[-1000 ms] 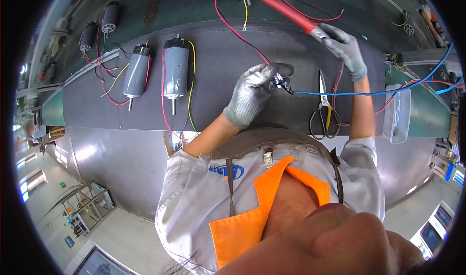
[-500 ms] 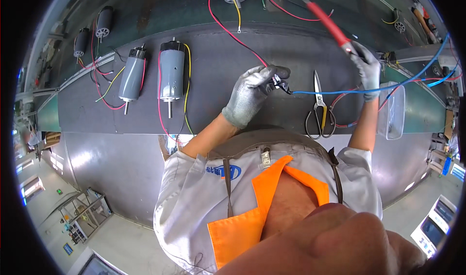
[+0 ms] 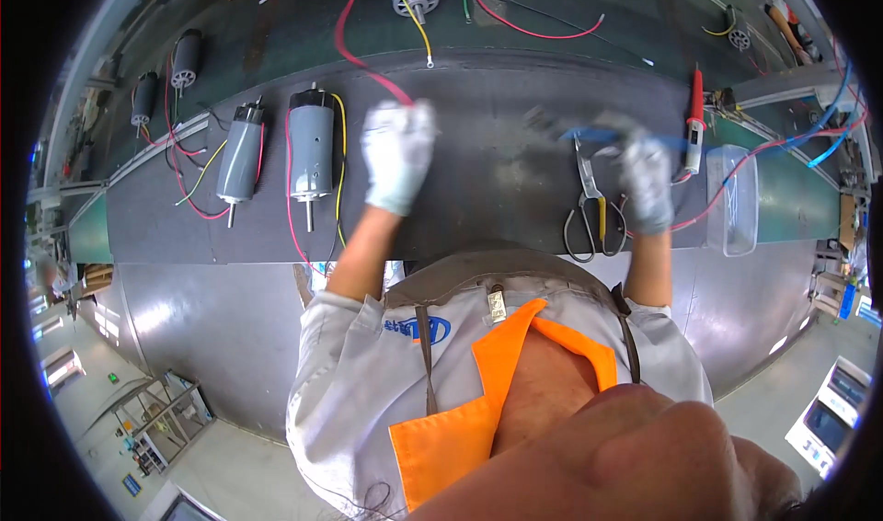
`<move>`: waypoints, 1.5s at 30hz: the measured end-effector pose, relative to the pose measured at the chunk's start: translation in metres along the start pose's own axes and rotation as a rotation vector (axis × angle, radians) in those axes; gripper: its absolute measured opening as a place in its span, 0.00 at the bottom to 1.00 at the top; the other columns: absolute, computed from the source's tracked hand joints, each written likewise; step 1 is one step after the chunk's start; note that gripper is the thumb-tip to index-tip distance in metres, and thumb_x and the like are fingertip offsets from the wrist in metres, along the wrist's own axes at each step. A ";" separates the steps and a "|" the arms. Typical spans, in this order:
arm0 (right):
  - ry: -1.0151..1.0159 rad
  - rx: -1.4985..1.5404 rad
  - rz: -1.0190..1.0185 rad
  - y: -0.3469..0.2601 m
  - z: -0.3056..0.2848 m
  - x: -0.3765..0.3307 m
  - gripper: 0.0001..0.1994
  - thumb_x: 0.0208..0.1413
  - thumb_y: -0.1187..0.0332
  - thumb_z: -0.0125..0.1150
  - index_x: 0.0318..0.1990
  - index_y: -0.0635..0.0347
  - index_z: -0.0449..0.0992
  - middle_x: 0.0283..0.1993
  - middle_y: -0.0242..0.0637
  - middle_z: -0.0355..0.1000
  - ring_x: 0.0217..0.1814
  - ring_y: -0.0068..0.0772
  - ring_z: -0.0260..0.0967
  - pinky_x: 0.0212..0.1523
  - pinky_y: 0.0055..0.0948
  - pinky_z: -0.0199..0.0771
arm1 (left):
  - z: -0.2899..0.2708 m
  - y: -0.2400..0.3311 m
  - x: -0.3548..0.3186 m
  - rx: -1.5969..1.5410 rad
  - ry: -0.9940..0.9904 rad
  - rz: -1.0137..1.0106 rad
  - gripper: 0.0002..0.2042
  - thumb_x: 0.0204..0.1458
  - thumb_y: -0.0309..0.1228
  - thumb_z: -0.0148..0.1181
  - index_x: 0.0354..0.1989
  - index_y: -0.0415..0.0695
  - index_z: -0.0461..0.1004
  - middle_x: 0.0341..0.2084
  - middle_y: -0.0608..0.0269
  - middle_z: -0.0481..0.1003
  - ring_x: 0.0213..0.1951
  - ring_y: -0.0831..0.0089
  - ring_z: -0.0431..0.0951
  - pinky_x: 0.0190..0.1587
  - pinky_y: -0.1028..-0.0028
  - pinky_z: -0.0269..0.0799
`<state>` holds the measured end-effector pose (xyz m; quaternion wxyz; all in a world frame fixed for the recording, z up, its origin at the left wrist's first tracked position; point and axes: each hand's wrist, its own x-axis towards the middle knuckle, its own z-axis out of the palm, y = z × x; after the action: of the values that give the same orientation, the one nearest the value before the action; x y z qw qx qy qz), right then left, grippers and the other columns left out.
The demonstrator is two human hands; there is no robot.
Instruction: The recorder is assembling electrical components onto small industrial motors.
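In the head view, the gloved left hand (image 3: 398,156) lies over the dark mat (image 3: 478,107) with its fingers closed around the end of a red wire (image 3: 354,57) that runs up and away across the bench; just left of it two grey cylindrical motors (image 3: 311,146) lie side by side, their shafts pointing toward the person. The gloved right hand (image 3: 646,179) is blurred; it looks closed on a blue wire (image 3: 598,137) stretched leftward from it, though the grip itself cannot be made out sharply. A pair of scissors (image 3: 589,213) lies on the mat just beside that hand, and a red-handled soldering iron (image 3: 695,121) rests just beyond it, with a clear plastic tray (image 3: 733,199) to the right. Judging by this, the red and blue wires are both in hand but well apart, not joined, so the wiring work looks only partly done. The middle of the mat between the hands is bare and gives room; the near bench edge (image 3: 276,263) runs close under both wrists, and motors and tools crowd either side.
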<state>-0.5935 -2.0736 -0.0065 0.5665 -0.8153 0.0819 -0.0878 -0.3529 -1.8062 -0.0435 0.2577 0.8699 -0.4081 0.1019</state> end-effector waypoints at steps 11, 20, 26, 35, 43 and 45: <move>0.307 0.597 0.113 0.044 0.007 0.265 0.21 0.64 0.68 0.58 0.62 0.66 0.68 0.40 0.34 0.76 0.40 0.31 0.76 0.45 0.33 0.78 | -0.003 0.049 -0.031 -0.279 -0.454 0.797 0.15 0.49 0.33 0.58 0.48 0.53 0.76 0.47 0.60 0.75 0.48 0.59 0.77 0.50 0.57 0.74; 0.331 1.402 0.246 0.163 0.039 0.449 0.10 0.60 0.74 0.59 0.48 0.57 0.72 0.44 0.43 0.77 0.43 0.42 0.78 0.43 0.53 0.78 | 0.209 0.159 -0.012 -0.666 -0.442 0.973 0.20 0.56 0.39 0.52 0.56 0.48 0.73 0.54 0.52 0.72 0.58 0.56 0.70 0.62 0.60 0.65; 0.151 0.288 0.282 0.114 -0.031 0.350 0.18 0.56 0.69 0.64 0.55 0.50 0.75 0.39 0.28 0.79 0.37 0.33 0.78 0.37 0.36 0.77 | 0.209 0.193 0.020 -0.701 -0.469 1.027 0.20 0.53 0.46 0.57 0.50 0.50 0.77 0.51 0.52 0.74 0.57 0.61 0.72 0.62 0.63 0.65; 0.128 -0.973 -0.209 -0.011 0.067 0.071 0.25 0.55 0.73 0.54 0.62 0.48 0.70 0.31 0.42 0.77 0.28 0.45 0.76 0.28 0.42 0.75 | 0.040 0.033 0.065 -0.470 0.360 0.207 0.16 0.54 0.23 0.60 0.52 0.39 0.73 0.48 0.46 0.75 0.50 0.49 0.74 0.53 0.58 0.71; 0.072 -0.996 -0.182 -0.062 0.108 -0.017 0.31 0.50 0.71 0.60 0.65 0.48 0.67 0.57 0.47 0.70 0.51 0.48 0.71 0.51 0.47 0.73 | 0.058 0.044 0.026 -0.730 0.065 0.105 0.15 0.55 0.30 0.60 0.50 0.39 0.74 0.43 0.50 0.74 0.45 0.54 0.74 0.49 0.63 0.71; 0.183 -1.003 -0.281 -0.056 0.108 -0.010 0.35 0.46 0.72 0.64 0.66 0.50 0.64 0.65 0.49 0.63 0.66 0.56 0.60 0.65 0.55 0.60 | 0.044 0.049 0.008 -0.870 -0.040 -0.051 0.12 0.55 0.28 0.59 0.47 0.38 0.76 0.43 0.52 0.75 0.46 0.59 0.75 0.51 0.67 0.70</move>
<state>-0.5755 -1.9539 0.0086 0.0800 -0.9783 0.0530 -0.1835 -0.3871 -1.8606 -0.0595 0.5947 0.6918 -0.3963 -0.1031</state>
